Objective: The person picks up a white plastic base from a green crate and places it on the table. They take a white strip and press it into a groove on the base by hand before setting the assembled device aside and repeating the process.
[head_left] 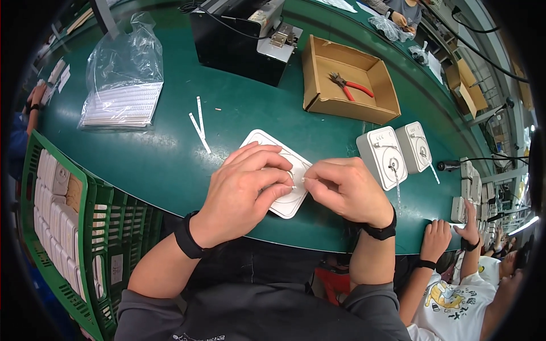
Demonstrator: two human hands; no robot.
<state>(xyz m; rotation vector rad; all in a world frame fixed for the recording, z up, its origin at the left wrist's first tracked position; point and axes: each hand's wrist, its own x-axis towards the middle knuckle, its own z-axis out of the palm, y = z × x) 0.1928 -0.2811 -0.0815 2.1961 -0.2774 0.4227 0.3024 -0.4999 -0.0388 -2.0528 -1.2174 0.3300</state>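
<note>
A flat white device with rounded corners [300, 165] lies on the green table in front of me, partly covered by my hands. My left hand [244, 190] rests over its left side, thumb and forefinger pinched together near its middle. From the right, my right hand [350, 190] pinches a tiny white piece at its fingertips, just above the device. The two pinches are slightly apart. Whether a thin cable or strip runs between them is too small to tell. Two narrow white strips [199, 128] lie loose beyond my left hand.
Right of my hands stand two similar white devices [372, 165] with cables and strips. Red-handled cutters [348, 88] lie in an open carton [387, 108]. A black machine [239, 54], a clear bag of strips [122, 102] and a green crate [85, 227] surround the workspace. A co-worker's hand [437, 238] is at right.
</note>
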